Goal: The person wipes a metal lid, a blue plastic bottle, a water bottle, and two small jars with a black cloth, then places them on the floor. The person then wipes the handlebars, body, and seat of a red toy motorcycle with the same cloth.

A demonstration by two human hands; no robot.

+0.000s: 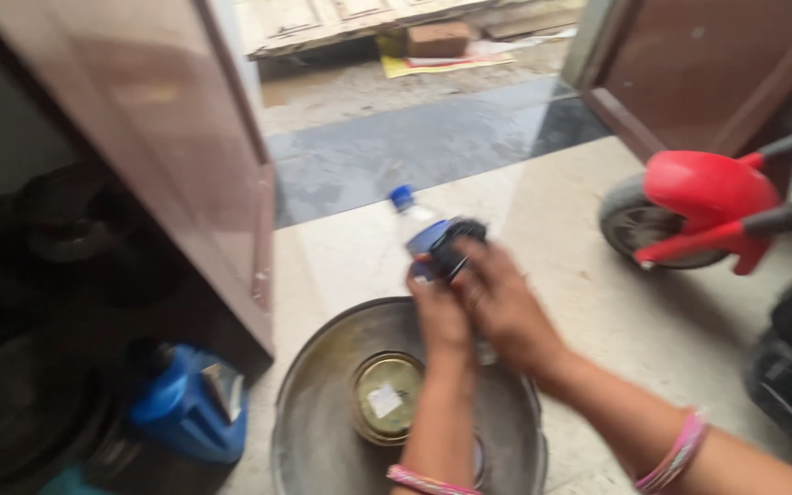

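Head view: my left hand (440, 316) and right hand (504, 302) both clasp a light, slippery-looking plastic bottle (421, 226) around its body, above the metal pan (323, 403).

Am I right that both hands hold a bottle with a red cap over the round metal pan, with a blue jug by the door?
Not quite: the head view shows the bottle has a blue cap, not red. Both the left hand and right hand hold it over the round metal pan, blue jug beside the door.
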